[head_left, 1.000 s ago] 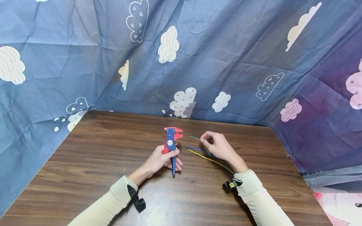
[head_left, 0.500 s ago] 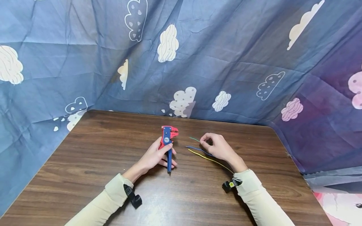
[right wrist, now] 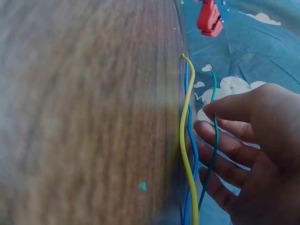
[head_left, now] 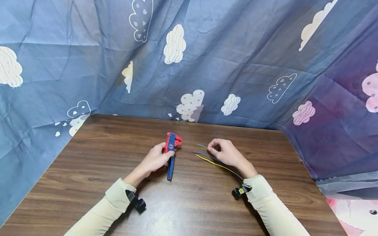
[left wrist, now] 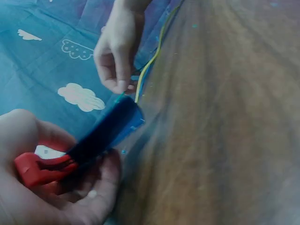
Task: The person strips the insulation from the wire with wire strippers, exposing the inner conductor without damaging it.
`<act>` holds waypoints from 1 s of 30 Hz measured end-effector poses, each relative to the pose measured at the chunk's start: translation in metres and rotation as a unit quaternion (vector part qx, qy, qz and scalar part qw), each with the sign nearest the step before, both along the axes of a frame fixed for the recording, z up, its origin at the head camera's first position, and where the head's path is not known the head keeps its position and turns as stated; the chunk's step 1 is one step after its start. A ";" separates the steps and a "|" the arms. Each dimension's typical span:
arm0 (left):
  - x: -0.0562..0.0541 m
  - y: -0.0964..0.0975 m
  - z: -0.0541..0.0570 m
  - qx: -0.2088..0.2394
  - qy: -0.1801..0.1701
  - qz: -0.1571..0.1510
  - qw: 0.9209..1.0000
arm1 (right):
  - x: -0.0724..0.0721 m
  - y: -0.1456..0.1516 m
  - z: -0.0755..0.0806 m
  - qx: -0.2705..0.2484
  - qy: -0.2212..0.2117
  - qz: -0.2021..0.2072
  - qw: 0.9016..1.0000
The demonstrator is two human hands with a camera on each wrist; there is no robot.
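Note:
My left hand (head_left: 156, 158) grips a blue and red wire stripper (head_left: 171, 147) over the table, its red head pointing away. In the left wrist view the thumb and fingers wrap the tool's handles (left wrist: 105, 126). To the right, my right hand (head_left: 226, 152) pinches a green wire (head_left: 202, 145) between thumb and forefinger, its tip pointing toward the stripper but apart from it. In the right wrist view the green wire (right wrist: 216, 136) runs down past the other fingers. A blue wire (head_left: 203, 153) and a yellow wire (head_left: 220, 165) lie side by side just below that hand.
The wooden table (head_left: 195, 203) has a few tiny scraps on it, among them a green bit (right wrist: 143, 186). A blue cloth (head_left: 206, 72) with cloud prints hangs along the back edge. Both wrists wear a strapped black camera (head_left: 140, 205).
My left hand has drawn the wire stripper leftward, away from the green wire's tip, and its fingers have turned under the tool. The right hand stays almost still, pinching the green wire.

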State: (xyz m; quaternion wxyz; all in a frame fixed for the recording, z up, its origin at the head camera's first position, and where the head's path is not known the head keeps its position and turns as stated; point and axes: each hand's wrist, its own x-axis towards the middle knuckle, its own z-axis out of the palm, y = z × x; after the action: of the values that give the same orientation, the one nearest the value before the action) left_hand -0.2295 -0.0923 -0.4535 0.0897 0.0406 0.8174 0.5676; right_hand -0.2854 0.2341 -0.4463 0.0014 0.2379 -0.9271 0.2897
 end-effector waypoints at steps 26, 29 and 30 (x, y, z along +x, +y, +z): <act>0.000 -0.006 0.003 -0.018 -0.016 0.000 1.000 | -0.008 0.001 -0.002 0.022 -0.012 0.010 1.000; 0.000 -0.011 0.005 -0.054 -0.012 -0.011 0.998 | -0.011 0.000 -0.004 0.020 -0.013 0.008 1.000; -0.001 -0.014 0.007 -0.071 -0.007 -0.015 0.997 | -0.012 0.000 -0.004 0.018 -0.016 0.007 1.000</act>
State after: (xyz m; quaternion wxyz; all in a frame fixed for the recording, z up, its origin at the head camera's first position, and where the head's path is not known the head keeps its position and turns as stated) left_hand -0.2303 -0.1059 -0.4463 0.1072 0.0425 0.8544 0.5067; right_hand -0.2971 0.2340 -0.4500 -0.0199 0.2397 -0.9304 0.2767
